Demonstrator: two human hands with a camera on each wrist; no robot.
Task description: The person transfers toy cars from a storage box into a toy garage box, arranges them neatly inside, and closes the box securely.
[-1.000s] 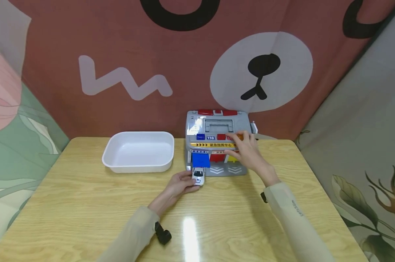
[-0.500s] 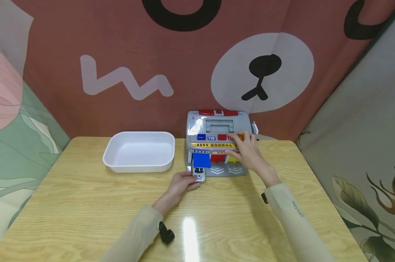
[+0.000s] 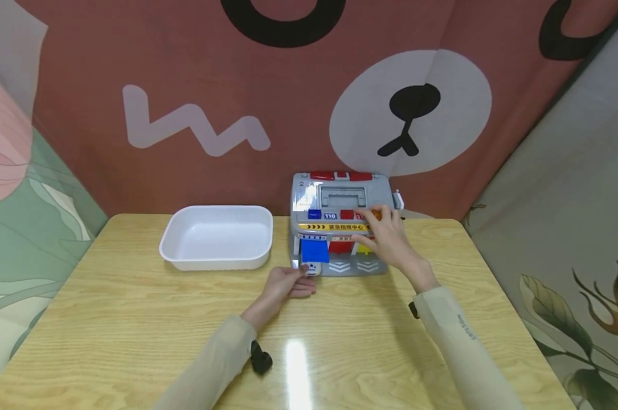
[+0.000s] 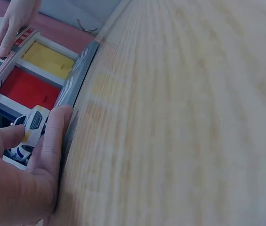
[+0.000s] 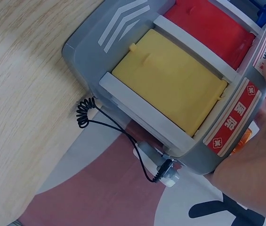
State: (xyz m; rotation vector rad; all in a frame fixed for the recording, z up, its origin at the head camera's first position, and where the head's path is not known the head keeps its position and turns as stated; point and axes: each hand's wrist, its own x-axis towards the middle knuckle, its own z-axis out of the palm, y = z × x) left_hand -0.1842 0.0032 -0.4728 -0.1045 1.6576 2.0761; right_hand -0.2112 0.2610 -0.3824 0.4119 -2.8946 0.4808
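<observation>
A grey toy garage stands at the table's back, with a raised blue door and lowered red and yellow doors. A white toy car is partly beneath the blue door, its rear sticking out. My left hand touches the car's rear with the thumb, while its straight fingers lie low behind it at the base's front edge. My right hand holds the garage's front roof edge, thumb on the front sign and fingers on top near an orange button. The car's front is hidden.
A white plastic tray stands left of the garage on the wooden table. A coiled black cord runs to a white piece on the garage's right side. A patterned curtain hangs right behind.
My left hand has pushed the car forward, farther under the blue door, and its fingers have come off the car. The right hand stays on the garage roof.
</observation>
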